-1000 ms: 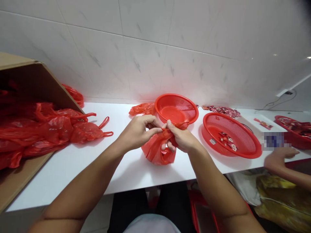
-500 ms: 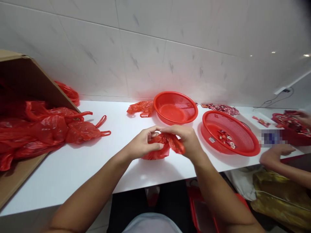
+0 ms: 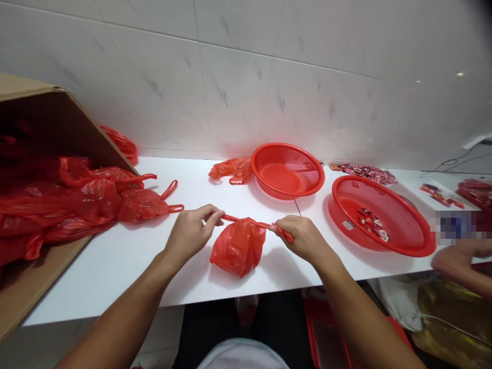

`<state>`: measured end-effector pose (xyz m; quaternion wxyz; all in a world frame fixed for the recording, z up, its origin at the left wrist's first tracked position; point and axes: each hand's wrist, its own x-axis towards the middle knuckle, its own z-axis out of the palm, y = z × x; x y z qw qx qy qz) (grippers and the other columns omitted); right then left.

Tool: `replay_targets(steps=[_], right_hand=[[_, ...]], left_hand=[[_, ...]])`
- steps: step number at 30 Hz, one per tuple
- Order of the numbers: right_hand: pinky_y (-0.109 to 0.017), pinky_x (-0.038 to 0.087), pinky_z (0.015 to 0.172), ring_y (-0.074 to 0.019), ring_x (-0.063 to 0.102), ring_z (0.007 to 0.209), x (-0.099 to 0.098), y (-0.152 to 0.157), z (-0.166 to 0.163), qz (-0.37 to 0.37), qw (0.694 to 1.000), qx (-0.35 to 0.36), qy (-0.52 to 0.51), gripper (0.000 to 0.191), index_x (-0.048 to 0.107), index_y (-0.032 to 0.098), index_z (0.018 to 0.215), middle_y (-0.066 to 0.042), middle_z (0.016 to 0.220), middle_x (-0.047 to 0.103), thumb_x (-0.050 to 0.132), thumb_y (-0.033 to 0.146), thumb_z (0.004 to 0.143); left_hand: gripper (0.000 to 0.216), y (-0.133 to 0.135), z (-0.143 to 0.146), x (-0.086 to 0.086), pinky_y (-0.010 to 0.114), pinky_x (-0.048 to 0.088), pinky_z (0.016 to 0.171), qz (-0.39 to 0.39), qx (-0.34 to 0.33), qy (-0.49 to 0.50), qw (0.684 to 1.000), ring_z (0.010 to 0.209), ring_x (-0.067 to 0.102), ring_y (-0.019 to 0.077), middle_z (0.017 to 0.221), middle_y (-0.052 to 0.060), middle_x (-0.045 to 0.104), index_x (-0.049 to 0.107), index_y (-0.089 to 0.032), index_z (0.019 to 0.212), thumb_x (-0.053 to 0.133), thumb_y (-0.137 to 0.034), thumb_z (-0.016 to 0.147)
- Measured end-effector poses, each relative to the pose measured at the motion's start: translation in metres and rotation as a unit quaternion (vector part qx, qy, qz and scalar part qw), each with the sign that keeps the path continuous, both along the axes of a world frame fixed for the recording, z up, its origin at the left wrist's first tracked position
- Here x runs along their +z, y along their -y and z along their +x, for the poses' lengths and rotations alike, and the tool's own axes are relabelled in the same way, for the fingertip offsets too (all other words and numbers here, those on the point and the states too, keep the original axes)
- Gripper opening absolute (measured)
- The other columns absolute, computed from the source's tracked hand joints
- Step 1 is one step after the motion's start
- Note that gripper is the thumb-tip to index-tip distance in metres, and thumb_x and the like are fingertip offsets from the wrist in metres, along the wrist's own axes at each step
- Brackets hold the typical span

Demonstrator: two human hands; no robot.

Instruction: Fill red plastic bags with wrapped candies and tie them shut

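A filled red plastic bag point(image 3: 239, 250) hangs or rests over the white table between my hands, its two handles stretched out sideways from a gathered neck. My left hand point(image 3: 194, 228) pinches the end of one handle between thumb and fingers. Around the other handle my right hand point(image 3: 300, 236) is closed, with a loose end sticking out by the thumb. What the bag holds is hidden. Just beyond my hands stands a red plastic basket point(image 3: 284, 177) with nothing visible inside, and a flat red bag point(image 3: 232, 169) lies at its left side.
At the left, a cardboard box point(image 3: 86, 130) lies on its side with several tied red bags point(image 3: 88, 200) spilling out. A second red basket point(image 3: 384, 205) holds a few wrapped pieces. Small packets point(image 3: 369, 173) lie along the wall. Another person's arm point(image 3: 461, 264) is at the right.
My hands have moved apart from the bag's neck, drawing its handles taut to both sides. The bag's rounded body now shows fully. The view has shifted slightly left.
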<state>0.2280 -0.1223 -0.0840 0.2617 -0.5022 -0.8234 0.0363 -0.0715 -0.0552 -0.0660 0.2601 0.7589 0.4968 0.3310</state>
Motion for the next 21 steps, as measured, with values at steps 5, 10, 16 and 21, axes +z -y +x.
replay_targets(steps=[5,10,16,21], right_hand=[[-0.031,0.049,0.074,-0.0203,0.067,0.083,-0.043,0.027,0.007,-0.194,0.974,-0.017,-0.116,0.049,0.068,0.021,0.076,-0.008,0.087,0.071,0.043,0.046,0.109],[-0.042,0.042,0.117,-0.0281,0.041,0.15,-0.051,0.026,-0.035,-0.271,0.906,0.101,-0.31,0.05,0.073,0.02,0.088,-0.014,0.139,0.064,0.04,0.051,0.109],[-0.043,0.051,0.109,-0.0272,0.065,0.125,-0.027,0.011,-0.054,-0.224,0.883,0.237,-0.337,0.037,0.073,0.022,0.102,-0.012,0.141,0.065,0.053,0.053,0.104],[-0.042,0.056,0.095,-0.0285,0.07,0.114,-0.046,-0.011,0.012,-0.112,0.937,0.005,-0.331,0.026,0.072,0.025,0.099,-0.011,0.128,0.072,0.054,0.044,0.104]], left_hand=[[0.029,0.017,-0.028,-0.048,0.031,0.056,0.08,-0.006,0.037,-0.037,0.999,0.09,0.075,0.0212,0.102,0.003,0.081,0.073,-0.023,0.098,0.057,-0.047,0.1],[0.114,0.049,0.011,-0.081,0.054,0.042,0.121,0.075,-0.096,0.036,0.992,0.157,0.033,0.0367,0.171,0.021,0.029,0.028,-0.024,0.162,0.092,-0.045,0.07],[0.045,0.041,0.002,-0.064,0.035,0.062,0.089,0.041,-0.078,0.011,0.996,0.099,0.075,0.0211,0.112,0.004,0.076,0.072,-0.028,0.121,0.063,-0.008,0.082],[0.038,0.014,-0.104,0.002,0.041,0.063,0.093,0.225,0.228,-0.034,0.947,0.095,0.074,0.0233,0.106,0.0,0.078,0.074,-0.026,0.113,0.065,-0.016,0.077]])
